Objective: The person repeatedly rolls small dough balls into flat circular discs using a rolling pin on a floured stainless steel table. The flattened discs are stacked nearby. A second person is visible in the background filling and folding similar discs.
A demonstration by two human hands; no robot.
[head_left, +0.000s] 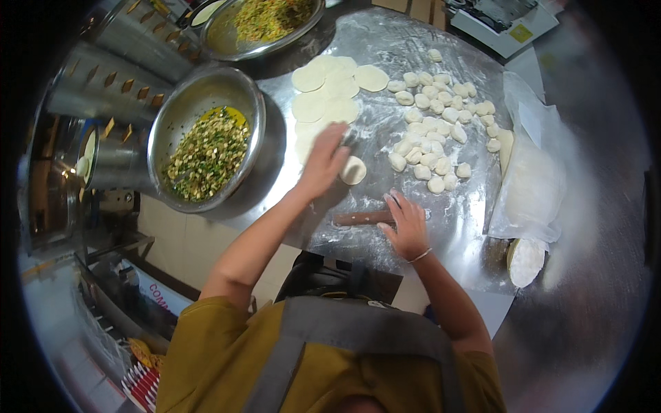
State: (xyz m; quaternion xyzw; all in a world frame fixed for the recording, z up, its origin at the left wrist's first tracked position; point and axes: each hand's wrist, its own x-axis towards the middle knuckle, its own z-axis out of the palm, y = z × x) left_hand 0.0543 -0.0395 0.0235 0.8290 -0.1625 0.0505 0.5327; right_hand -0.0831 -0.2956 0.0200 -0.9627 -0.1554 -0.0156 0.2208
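Observation:
My left hand, slightly blurred, is over the near end of a patch of overlapping round dough wrappers; nothing shows in its grasp. Beside its thumb lies a small flattened dough disc with a shaded dent. My right hand lies across the right part of a short brown wooden rolling pin, thumb on the near side and fingers stretched past the far side. The palm hides part of the pin. Beyond that hand, many small floured dough pieces are spread on the steel table.
To the left stands a steel bowl of chopped green-and-pale filling. Farther back is another bowl with shredded filling. At right lie a translucent plastic bag and a container of white flour. A white appliance stands behind.

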